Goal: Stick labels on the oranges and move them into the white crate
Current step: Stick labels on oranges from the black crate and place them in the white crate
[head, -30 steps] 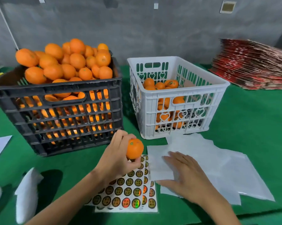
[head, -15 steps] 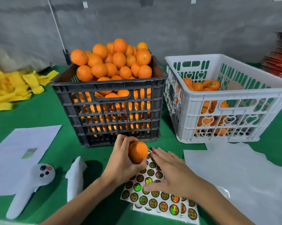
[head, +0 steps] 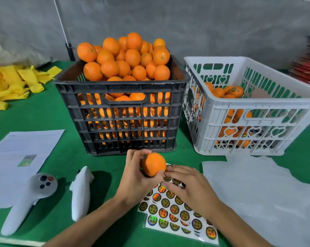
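Note:
My left hand (head: 135,177) grips one orange (head: 154,164) just above the top edge of the label sheet (head: 175,211), in front of the black crate (head: 122,111). That crate is heaped with oranges (head: 125,57). My right hand (head: 188,186) lies on the label sheet, fingers stretched toward the held orange and touching the round gold stickers. The white crate (head: 257,107) stands to the right and holds several oranges (head: 227,91), at least one with a label on it.
Two white handheld controllers (head: 28,195) (head: 81,191) lie on the green table at the left, next to printed paper (head: 20,157). Yellow foam sleeves (head: 13,82) are piled at the far left. Clear plastic bags (head: 268,193) lie at the right. Red cartons (head: 309,68) are stacked at the far right.
My right hand left the plastic bags and moved left onto the label sheet. My left hand keeps the orange and has turned it. The view has swung to the left.

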